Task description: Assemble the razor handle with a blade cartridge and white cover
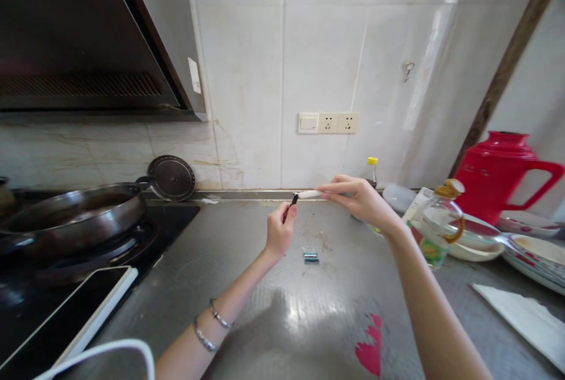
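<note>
My left hand (pixel 279 232), with bracelets on its wrist, is closed around a slim black stick-like object (pixel 294 199) with a silvery tip. My right hand (pixel 353 200) pinches a short white stick (pixel 309 194) between thumb and fingers. The white stick lies level, and its left end meets or nearly meets the silvery tip; I cannot tell whether they are joined. Both objects are held up over the steel counter (pixel 247 292). Below them on the counter lies a small clear piece with green and dark bars (pixel 311 257), too small to name.
At left, a pan (pixel 79 209) stands on the black stove (pixel 172 221), with a phone-like device (pixel 83 315) nearer me. To the right are a glass jug (pixel 435 233), a red thermos (pixel 494 174), dishes (pixel 536 259) and white paper (pixel 525 315). A range hood (pixel 88 33) overhangs the left.
</note>
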{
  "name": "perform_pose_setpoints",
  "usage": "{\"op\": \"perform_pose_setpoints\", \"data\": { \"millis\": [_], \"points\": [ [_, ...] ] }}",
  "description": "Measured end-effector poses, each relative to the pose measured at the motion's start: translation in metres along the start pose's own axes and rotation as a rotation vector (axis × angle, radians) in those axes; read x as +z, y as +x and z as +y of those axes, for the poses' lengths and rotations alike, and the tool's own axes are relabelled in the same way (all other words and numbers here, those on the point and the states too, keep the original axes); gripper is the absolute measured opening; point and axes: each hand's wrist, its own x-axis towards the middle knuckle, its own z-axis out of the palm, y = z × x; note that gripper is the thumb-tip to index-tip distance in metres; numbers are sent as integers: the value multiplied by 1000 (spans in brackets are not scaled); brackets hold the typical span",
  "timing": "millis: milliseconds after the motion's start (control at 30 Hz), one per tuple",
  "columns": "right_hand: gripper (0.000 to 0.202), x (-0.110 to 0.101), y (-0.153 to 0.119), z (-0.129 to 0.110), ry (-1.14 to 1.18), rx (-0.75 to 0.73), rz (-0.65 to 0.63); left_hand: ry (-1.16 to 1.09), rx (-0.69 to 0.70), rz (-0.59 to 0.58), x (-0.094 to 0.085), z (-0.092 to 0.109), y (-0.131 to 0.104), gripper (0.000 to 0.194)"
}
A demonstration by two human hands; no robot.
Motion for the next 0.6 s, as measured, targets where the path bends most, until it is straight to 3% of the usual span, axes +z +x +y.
{"op": "perform_pose_setpoints", "data": {
  "millis": [600],
  "points": [
    [28,-2,0,3,-9,14,22,10,-2,3,2,-2,-2,39]
  ]
}}
